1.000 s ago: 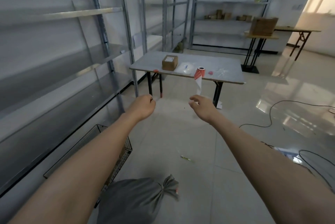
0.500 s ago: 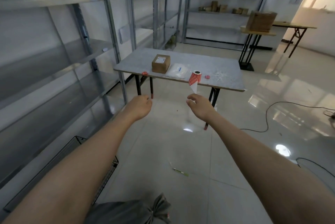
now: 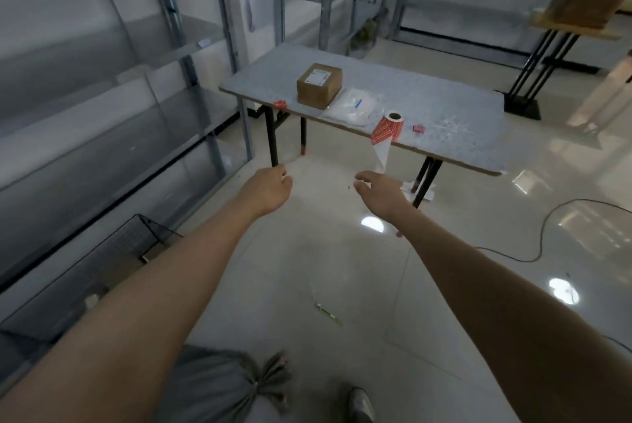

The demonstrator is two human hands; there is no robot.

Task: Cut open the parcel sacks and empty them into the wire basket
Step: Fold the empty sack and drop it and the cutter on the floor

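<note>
A grey parcel sack with a tied neck lies on the floor at the bottom, close to my foot. The black wire basket stands on the floor at the left, beside the metal shelving. Both my arms stretch forward over the floor. My left hand has loosely curled fingers and holds nothing. My right hand is relaxed and empty, just below the paper strip hanging from the table. Neither hand touches the sack or the basket.
Ahead stands a grey table with a cardboard box, a white plastic bag, a red label roll and a small pink clip. A green pen-like object lies on the floor. A black cable runs at the right.
The view has come closer to the table and tilted down. Both hands stay stretched forward and empty. The sack has slid further to the bottom edge.
</note>
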